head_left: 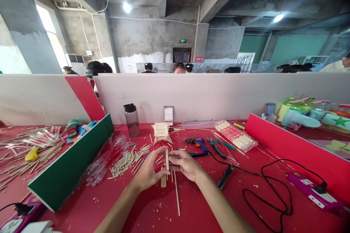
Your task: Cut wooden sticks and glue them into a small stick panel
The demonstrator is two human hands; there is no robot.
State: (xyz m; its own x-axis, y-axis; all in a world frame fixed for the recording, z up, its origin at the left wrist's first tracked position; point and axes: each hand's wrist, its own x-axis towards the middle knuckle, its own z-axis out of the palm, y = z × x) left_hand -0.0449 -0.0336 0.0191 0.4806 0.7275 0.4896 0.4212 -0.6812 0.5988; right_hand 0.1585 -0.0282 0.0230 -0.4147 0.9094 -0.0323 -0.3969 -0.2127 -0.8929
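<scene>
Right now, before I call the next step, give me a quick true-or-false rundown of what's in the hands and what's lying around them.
1. The left hand and right hand both grip thin wooden sticks. True.
2. The blue glue gun is in the right hand. False: it lies on the red table, just beyond that hand.
3. A dark-lidded bottle stands upright near the back partition. True.
4. The packet of sticks lies left of the hands. False: it lies at the back right.
5. A black cable leads to a purple power strip on the right. True.
</scene>
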